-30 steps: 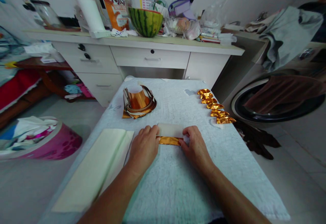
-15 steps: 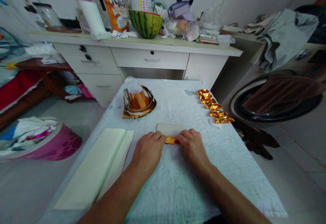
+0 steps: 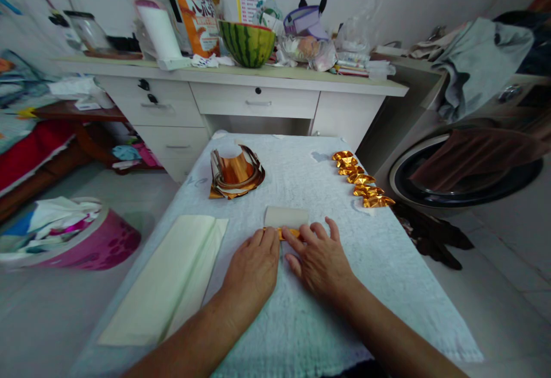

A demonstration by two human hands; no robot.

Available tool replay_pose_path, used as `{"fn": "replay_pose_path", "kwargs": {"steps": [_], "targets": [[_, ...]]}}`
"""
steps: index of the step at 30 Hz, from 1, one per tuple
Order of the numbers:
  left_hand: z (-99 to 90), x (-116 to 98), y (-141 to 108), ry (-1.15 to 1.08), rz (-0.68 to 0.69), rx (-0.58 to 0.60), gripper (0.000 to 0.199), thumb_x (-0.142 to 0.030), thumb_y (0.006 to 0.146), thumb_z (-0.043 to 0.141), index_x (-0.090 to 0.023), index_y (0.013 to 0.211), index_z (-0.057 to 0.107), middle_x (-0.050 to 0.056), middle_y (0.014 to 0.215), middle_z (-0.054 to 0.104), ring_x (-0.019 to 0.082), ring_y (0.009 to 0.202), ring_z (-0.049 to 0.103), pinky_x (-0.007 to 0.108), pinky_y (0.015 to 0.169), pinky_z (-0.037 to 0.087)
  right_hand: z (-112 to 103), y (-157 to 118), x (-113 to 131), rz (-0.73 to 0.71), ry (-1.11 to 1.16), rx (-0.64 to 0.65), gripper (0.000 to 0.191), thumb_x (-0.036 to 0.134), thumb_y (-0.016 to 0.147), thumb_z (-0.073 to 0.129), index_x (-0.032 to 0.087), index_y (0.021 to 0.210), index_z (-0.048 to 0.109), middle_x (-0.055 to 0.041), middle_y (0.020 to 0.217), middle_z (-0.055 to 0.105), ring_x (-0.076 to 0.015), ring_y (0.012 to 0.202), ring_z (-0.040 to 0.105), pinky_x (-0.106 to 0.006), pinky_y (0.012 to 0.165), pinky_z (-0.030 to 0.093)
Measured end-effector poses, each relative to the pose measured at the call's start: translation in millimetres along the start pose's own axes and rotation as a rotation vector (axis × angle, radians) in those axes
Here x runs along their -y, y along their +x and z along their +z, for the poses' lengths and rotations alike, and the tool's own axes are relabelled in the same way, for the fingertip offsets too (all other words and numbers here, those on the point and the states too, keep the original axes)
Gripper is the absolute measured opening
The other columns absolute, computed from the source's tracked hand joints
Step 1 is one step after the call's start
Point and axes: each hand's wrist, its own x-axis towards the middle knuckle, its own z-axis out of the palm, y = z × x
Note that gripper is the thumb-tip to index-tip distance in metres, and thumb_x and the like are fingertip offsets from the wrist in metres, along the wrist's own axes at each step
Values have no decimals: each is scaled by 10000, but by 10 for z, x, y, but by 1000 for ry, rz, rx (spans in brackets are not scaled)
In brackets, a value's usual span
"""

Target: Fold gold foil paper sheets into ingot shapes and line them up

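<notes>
A narrow folded strip of gold foil paper (image 3: 282,233) lies on the cloth-covered table in front of me. My left hand (image 3: 257,257) is closed over its left part, fingers together and pressing down, so that end is mostly hidden. My right hand (image 3: 321,252) has its fingers spread, with the index fingertip resting on the strip's right part. Just beyond the strip lies a curled piece of pale paper (image 3: 286,215). Several twisted gold foil pieces (image 3: 361,179) form a row at the right. Curled gold foil sheets (image 3: 236,172) stand in a stack at the far left.
Folded cream paper (image 3: 159,280) lies left of my left arm on the table cloth (image 3: 284,332). A pink bin (image 3: 114,237) stands on the floor at left. Behind the table is a white cabinet (image 3: 163,102); a washing machine (image 3: 400,131) is at right.
My right hand has loosened from the strip's right end, spreading its fingers and shifting slightly. My left hand has flattened a little over the left part. The gold strip looks narrower.
</notes>
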Motion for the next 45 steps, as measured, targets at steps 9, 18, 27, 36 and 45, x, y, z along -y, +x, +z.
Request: {"fn": "replay_pose_path", "kwargs": {"steps": [9,18,27,36,45], "targets": [[-32,75,-62,-5,-42,65,482,-75,884,362,-148,1342,492,120,1424,483,259,1147,525,389,853,476,-54,45,47,-5,-3,-13,536,547,834,568,312,1314,521,-83,1049,613,-322,1022,516,-652,1065,129],[-55,59,-50,6,-52,69,493,-50,864,362,-142,1326,508,132,1427,478,274,1121,533,396,826,458,2,-103,-64,25,31,-4,550,549,848,558,228,1294,532,-89,1197,594,-330,1163,472,-600,1087,196],[-58,151,-86,-73,-2,54,455,-62,868,366,-155,1284,525,126,1438,463,272,1184,500,405,910,463,-27,-263,-26,54,20,37,594,565,871,505,256,1377,467,-94,1362,509,-369,1232,413,-610,1088,180],[74,254,-144,-123,47,-28,414,-176,905,432,-211,1310,509,99,1460,437,270,1235,459,419,944,444,-2,-142,190,70,-65,6,651,655,791,551,364,1368,474,-131,1246,529,-400,1171,447,-669,1057,142],[-19,234,-181,-110,10,30,406,-259,918,470,-203,1320,496,107,1455,451,279,1258,467,445,917,444,-25,-269,12,48,5,35,582,590,843,538,255,1319,537,-120,1377,503,-360,1241,425,-614,1094,180]]}}
